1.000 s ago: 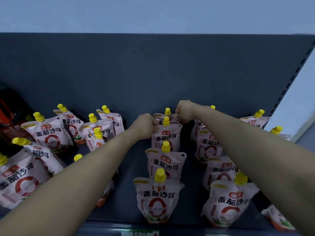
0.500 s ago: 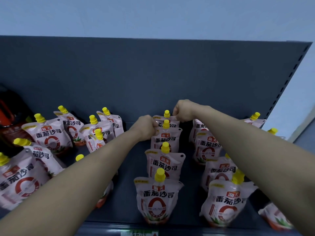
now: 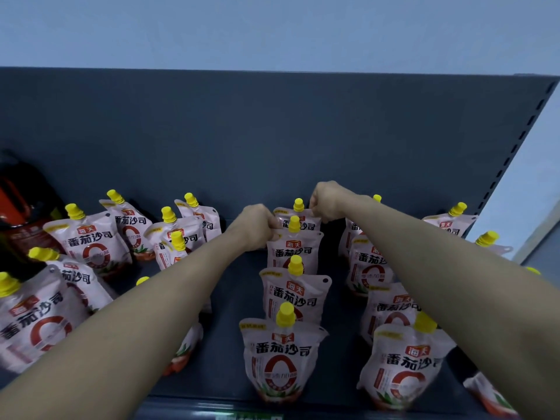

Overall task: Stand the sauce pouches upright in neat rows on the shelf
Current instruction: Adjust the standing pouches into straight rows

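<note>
At the lip of the shelf (image 3: pixel 224 344), the front pouch (image 3: pixel 283 359) of the centre row stood upright, cap up, label square to the aisle. Behind it the second pouch (image 3: pixel 295 295) and third pouch (image 3: pixel 292 253) stood in file. The right-hand row (image 3: pixel 403 365) was likewise upright, though one fallen pouch (image 3: pixel 488 395) lay flat at the far right of the lip. To the left, the loose pouches (image 3: pixel 91 247) leaned at mixed angles and formed no row.

At the back of the centre row both hands were on the rear pouch (image 3: pixel 307 221), which stood just in front of the back panel (image 3: pixel 272 140). The left hand (image 3: pixel 257 227) was curled at its upper left corner, apparently pinching it, though the thumb was hidden. The right hand (image 3: pixel 328 201), fingers closed, pinched the upper right corner beside the cap.

Against a second earlier, neither hand had travelled noticeably. The rear pouch's top edge showed more fully and more level above the third cap. Judgement: the pouch was being squared and was not yet released. The centre row was near complete and the left group was outstanding.

The pouches were soft and pale pink, with yellow spout caps and a red ring on the label. Their flexible tops looked liable to sag.
</note>
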`<control>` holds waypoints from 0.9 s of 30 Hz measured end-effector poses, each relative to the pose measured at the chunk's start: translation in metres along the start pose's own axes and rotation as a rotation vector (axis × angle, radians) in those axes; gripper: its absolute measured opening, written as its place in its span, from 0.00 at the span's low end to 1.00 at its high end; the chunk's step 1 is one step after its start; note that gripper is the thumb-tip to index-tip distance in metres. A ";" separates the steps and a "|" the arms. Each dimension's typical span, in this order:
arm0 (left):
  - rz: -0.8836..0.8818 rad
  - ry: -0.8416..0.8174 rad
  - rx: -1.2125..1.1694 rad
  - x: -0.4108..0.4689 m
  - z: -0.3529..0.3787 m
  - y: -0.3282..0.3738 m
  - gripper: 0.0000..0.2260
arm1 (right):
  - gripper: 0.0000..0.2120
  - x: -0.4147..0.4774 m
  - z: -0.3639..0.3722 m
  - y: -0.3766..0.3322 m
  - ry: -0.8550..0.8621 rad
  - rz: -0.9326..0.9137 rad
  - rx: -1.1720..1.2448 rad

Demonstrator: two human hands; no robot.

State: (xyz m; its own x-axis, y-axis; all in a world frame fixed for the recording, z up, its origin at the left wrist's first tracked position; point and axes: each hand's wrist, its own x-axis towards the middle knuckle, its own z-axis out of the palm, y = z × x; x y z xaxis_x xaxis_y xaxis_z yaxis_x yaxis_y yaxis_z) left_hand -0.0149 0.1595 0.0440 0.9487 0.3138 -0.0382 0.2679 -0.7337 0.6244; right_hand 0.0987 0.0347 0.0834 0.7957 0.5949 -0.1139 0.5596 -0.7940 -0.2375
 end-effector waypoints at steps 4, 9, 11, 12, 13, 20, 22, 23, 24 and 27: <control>-0.008 -0.012 0.002 -0.002 -0.001 0.000 0.09 | 0.12 0.003 0.002 0.003 -0.008 -0.008 0.000; 0.037 -0.001 0.076 -0.009 -0.003 0.006 0.10 | 0.11 -0.005 -0.010 0.000 0.061 -0.017 -0.032; 0.041 0.071 0.098 -0.013 -0.007 0.009 0.09 | 0.11 -0.011 -0.018 -0.003 0.089 -0.036 -0.026; 0.040 0.125 0.096 -0.016 -0.010 0.011 0.07 | 0.10 -0.016 -0.021 -0.005 0.090 -0.044 -0.008; 0.046 0.179 0.085 -0.019 -0.013 0.012 0.04 | 0.09 -0.021 -0.024 -0.008 0.093 -0.059 0.007; 0.153 0.095 -0.028 -0.061 -0.029 0.018 0.06 | 0.10 -0.062 -0.028 -0.022 0.006 -0.093 0.086; 0.162 0.049 -0.057 -0.076 -0.030 0.016 0.08 | 0.11 -0.076 -0.029 -0.025 -0.068 -0.083 0.138; 0.164 0.032 -0.075 -0.082 -0.031 0.014 0.09 | 0.11 -0.085 -0.029 -0.026 -0.114 -0.075 0.161; 0.167 0.018 -0.101 -0.089 -0.031 0.013 0.10 | 0.11 -0.093 -0.029 -0.029 -0.157 -0.066 0.170; 0.192 -0.015 -0.172 -0.108 -0.031 0.010 0.16 | 0.13 -0.113 -0.023 -0.035 -0.240 -0.041 0.126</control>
State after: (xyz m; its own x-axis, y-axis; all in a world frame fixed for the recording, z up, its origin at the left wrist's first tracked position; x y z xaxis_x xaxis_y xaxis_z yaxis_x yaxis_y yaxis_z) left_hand -0.1194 0.1367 0.0786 0.9821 0.1690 0.0832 0.0515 -0.6654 0.7447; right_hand -0.0055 -0.0077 0.1268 0.6869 0.6507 -0.3236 0.5450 -0.7559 -0.3629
